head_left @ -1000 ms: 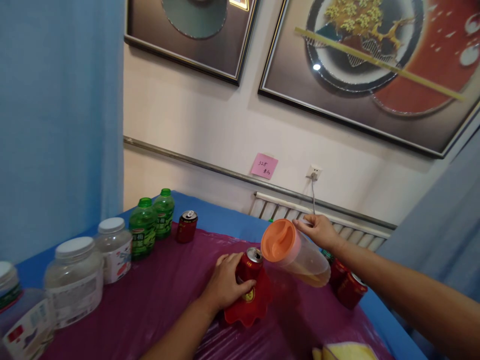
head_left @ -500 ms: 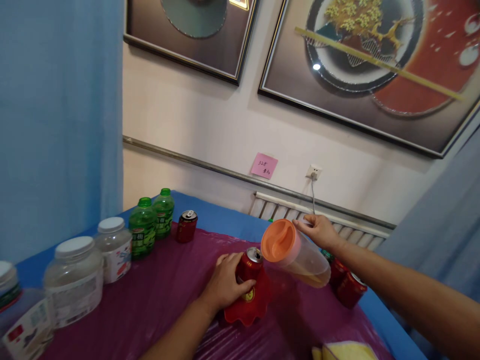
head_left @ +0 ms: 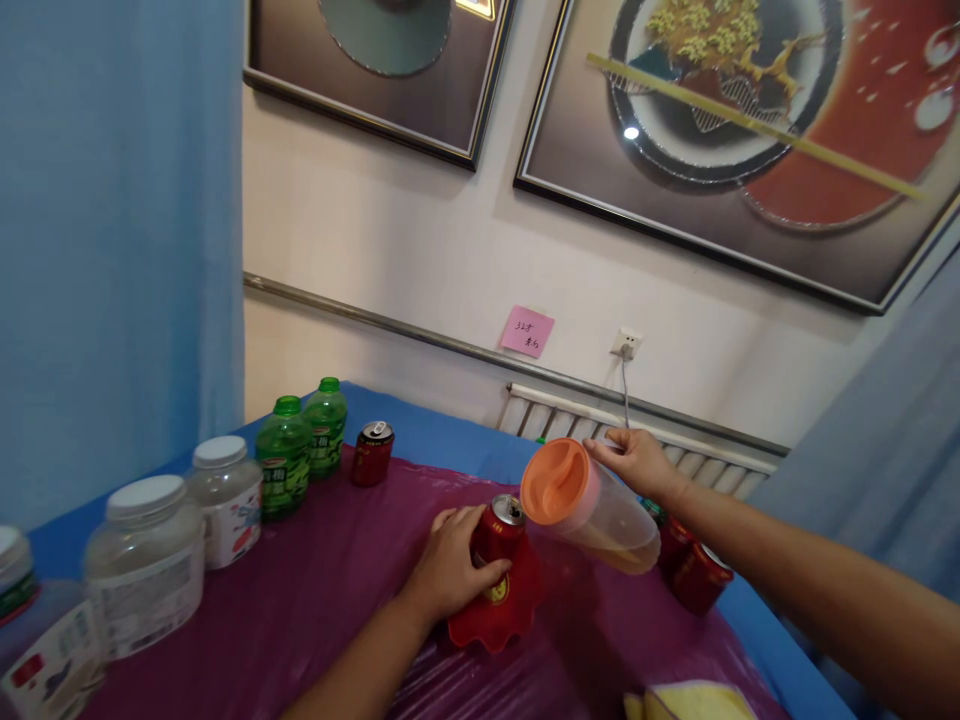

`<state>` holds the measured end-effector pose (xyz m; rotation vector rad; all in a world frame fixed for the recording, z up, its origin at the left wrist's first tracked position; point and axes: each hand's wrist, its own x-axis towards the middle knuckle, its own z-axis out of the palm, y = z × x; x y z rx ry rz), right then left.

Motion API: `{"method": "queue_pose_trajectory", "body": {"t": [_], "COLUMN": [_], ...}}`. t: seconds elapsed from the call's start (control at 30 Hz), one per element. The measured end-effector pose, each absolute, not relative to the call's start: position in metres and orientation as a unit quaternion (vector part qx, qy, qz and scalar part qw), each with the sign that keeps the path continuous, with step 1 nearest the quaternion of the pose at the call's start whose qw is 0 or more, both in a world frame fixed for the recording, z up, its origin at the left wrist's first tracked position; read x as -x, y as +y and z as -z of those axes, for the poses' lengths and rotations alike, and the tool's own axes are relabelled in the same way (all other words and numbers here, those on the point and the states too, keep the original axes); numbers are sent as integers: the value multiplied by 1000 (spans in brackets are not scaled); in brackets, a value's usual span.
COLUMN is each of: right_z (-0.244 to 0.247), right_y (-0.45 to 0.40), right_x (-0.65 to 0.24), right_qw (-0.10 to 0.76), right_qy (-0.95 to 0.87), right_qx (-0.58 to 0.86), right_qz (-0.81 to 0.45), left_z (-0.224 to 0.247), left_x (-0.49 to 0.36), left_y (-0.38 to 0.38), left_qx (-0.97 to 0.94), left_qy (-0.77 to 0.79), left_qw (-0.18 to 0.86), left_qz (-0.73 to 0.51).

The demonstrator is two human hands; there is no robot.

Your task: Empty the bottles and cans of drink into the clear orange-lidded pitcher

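My left hand (head_left: 454,565) is wrapped round a red can (head_left: 501,530), which stands upright on a red scalloped mat (head_left: 499,620). My right hand (head_left: 637,462) grips the handle of a clear pitcher (head_left: 611,525) with an orange lid (head_left: 556,482). The pitcher is tilted left, its lid close to the top of the can. Brownish liquid lies along the pitcher's lower side. No stream between lid and can can be made out.
Clear jars (head_left: 146,565), green bottles (head_left: 285,460) and a red can (head_left: 373,453) line the left side of the purple cover (head_left: 300,620). More red cans (head_left: 699,578) stand at the right, beneath my right forearm. A yellow cloth (head_left: 694,702) lies at the front.
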<state>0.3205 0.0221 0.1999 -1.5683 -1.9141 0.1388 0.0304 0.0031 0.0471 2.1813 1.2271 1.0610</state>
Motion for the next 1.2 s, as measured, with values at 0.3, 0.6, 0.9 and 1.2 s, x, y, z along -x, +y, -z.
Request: {"method": "queue_pose_trajectory", "body": {"t": [0.3,0.6,0.9,1.2], "right_z": [-201,-202,-204,-206], "right_y": [21,21,20,19], "right_x": [-323,-323,-320,-319], "right_qw": [320,316,310,317], "right_qy": [-730,-730,-729,-730], "right_qx": [603,605,609,605], "right_qz": [-41,-38,-39,-25], "left_z": [-46,-45,-45,-46], "left_x": [-31,-31,-31,-30], "left_y": [5,5,5,5], "left_qx": [-786,-788,-788,-788], "left_qy": [446,448,446,443], "left_qw": [211,210,210,209], "left_qz": [-371,-366,-369,-374]}}
